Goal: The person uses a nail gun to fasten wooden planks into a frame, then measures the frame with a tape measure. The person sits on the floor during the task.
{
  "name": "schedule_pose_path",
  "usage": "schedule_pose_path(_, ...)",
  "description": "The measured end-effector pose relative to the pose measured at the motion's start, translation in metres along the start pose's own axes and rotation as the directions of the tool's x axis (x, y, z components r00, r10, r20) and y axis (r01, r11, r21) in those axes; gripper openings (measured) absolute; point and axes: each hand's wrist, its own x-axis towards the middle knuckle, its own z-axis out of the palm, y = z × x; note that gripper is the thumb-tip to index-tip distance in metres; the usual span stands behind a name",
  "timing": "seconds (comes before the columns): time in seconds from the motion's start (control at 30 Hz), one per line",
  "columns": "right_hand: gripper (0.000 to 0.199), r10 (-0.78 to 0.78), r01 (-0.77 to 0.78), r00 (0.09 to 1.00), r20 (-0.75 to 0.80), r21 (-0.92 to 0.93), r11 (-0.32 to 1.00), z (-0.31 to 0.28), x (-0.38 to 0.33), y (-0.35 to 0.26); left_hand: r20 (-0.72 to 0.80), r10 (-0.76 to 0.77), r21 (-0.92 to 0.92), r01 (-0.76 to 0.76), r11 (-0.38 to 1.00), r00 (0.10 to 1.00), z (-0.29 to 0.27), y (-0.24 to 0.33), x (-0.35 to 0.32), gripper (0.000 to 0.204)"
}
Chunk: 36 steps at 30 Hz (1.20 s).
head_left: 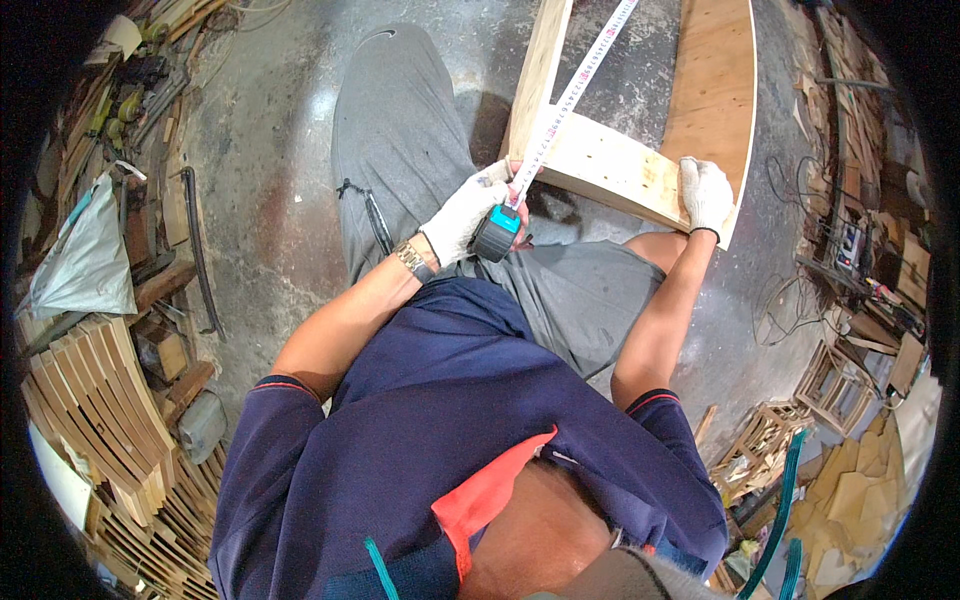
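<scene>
Here, the tape measure sits gripped in the left hand.

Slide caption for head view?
White-gloved left hand holds a teal-and-black tape measure; white-gloved right hand grips a pale wooden frame.

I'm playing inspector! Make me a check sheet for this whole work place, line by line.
Surface: grey floor, stained and scuffed.
Job's things: teal-and-black tape measure, blade pulled out across the wooden frame.
Clutter: timber pieces and a pale sack at left.
Hands: gloved left hand holds the tape measure; gloved right hand touches the frame's near right corner.
Cables: thin dark loops at right.
Surroundings: curved slats lower left, tan flat pieces lower right.
</scene>
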Motion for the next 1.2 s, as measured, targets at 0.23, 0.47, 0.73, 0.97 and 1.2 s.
schedule_pose_path(0.23,0.052,0.015,-0.015,1.000,-0.007,-0.020,1.000,0.003,0.001,0.000,-0.010,0.045,0.074,-0.044,0.996,0.999,-0.004,-0.005,-0.005,0.045)
schedule_pose_path(0.47,0.042,0.056,-0.068,0.997,-0.061,-0.229,0.971,0.014,-0.003,0.008,-0.045,0.079,0.299,-0.062,0.952,0.996,-0.004,-0.004,0.000,0.058)
schedule_pose_path(0.73,0.046,0.075,-0.074,0.996,-0.051,0.023,0.997,-0.001,-0.006,-0.011,-0.165,0.051,0.179,-0.021,0.984,0.985,-0.007,-0.012,-0.001,0.047)
schedule_pose_path(0.97,0.043,0.072,-0.067,0.995,-0.069,0.073,0.995,-0.004,-0.010,-0.016,-0.163,0.081,0.273,-0.034,0.961,0.983,0.000,-0.010,-0.008,0.045)
schedule_pose_path(1.2,0.043,0.095,-0.093,0.995,-0.036,0.050,0.994,-0.008,-0.009,-0.019,-0.176,0.083,0.264,-0.034,0.964,0.981,-0.005,-0.013,-0.003,0.045)
